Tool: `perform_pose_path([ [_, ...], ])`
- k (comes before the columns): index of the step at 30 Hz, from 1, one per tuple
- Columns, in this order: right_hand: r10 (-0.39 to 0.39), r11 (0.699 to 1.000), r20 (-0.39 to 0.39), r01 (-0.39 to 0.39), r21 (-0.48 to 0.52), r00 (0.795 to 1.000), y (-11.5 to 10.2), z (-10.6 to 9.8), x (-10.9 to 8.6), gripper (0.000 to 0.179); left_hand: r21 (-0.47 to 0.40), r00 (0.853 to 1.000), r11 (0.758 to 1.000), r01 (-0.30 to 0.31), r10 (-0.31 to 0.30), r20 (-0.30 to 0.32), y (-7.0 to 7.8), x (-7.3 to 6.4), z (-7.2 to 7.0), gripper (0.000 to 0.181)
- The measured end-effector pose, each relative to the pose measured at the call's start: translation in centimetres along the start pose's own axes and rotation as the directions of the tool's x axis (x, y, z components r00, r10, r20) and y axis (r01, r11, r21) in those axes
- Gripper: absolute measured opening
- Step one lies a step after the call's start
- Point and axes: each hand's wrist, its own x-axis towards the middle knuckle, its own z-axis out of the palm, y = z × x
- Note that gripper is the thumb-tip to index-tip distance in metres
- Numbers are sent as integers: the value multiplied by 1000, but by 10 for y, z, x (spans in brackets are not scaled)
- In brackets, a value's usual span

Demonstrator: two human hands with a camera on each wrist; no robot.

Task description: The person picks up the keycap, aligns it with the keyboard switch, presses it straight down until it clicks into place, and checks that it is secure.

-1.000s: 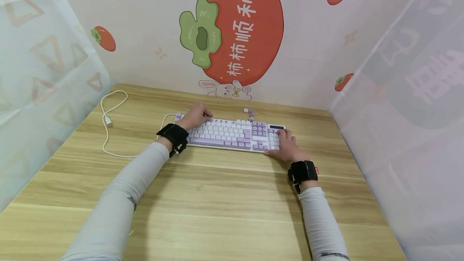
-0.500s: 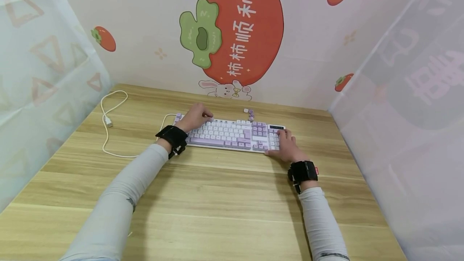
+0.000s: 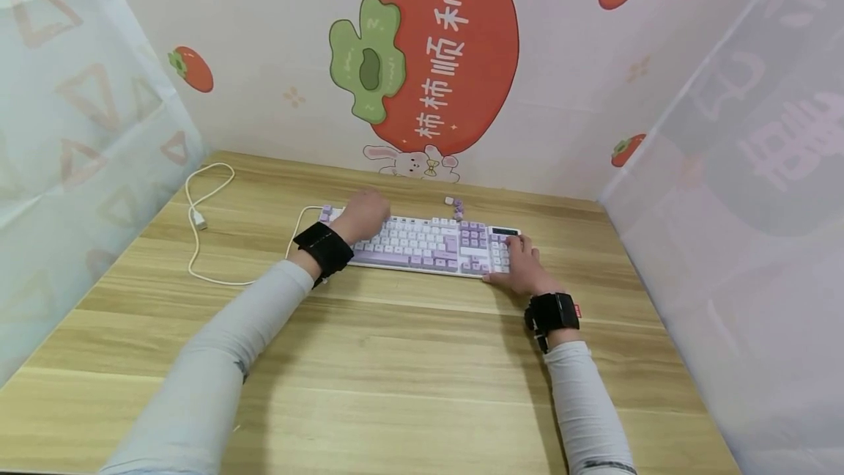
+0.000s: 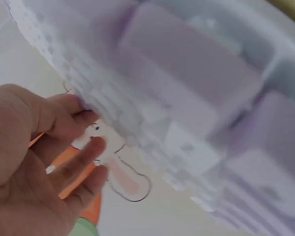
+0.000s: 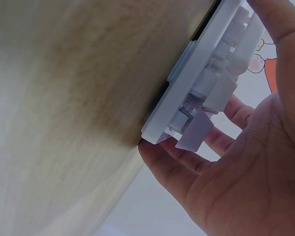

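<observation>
A white and purple keyboard [image 3: 402,244] lies on the wooden table, its keys seen close up in both wrist views. Over its back row at the left, my left hand [image 3: 366,215] has thumb and index finger together at a small purple keycap [image 4: 82,102]; the other fingers stand apart from it. That keycap is mostly hidden by the fingers, and out of sight behind the hand in the head view. My right hand [image 3: 524,267] grips the right end of the keyboard, thumb at the front edge and fingers round the side, as the right wrist view [image 5: 236,162] shows.
Several loose keycaps [image 3: 458,205], white and purple, lie behind the keyboard. A white cable [image 3: 195,255] with a USB plug [image 3: 198,220] loops over the table at the left. Printed cloth walls [image 3: 560,94] enclose the table at the back and sides.
My left hand has turned at the wrist, its back rolling over and its fingertips now hidden in the head view. The right hand holds the same place on the keyboard.
</observation>
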Motion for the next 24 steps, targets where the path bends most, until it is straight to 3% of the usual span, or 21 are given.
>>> perform_pose_path([
  [4, -6, 1000, 1, 6, 6, 1000, 1, 2, 0, 101, 157, 1000, 987, -17, 16, 7, 8, -5, 3, 30],
  [7, -8, 1000, 1, 8, 10, 1000, 2, 3, 1, 100, 207, 999, 977, -41, 41, 1, 10, -7, 5, 29],
  [10, -4, 1000, -2, 4, 0, 1000, 3, 2, 1, 100, 144, 999, 989, -43, 41, 20, 10, -5, 1, 31],
  [15, 1, 1000, 2, -1, -6, 1000, 3, -1, 0, 101, -48, 997, 999, 4, 0, 75, 10, 5, -9, 33],
  [19, 2, 1000, 2, -2, -17, 1000, 1, -1, 0, 100, -211, 998, 977, 30, -16, 65, 14, 17, -10, 40],
  [24, 5, 1000, 4, -5, -15, 1000, 1, 1, 0, 99, -288, 996, 957, 44, -18, 93, 28, 44, -2, 33],
])
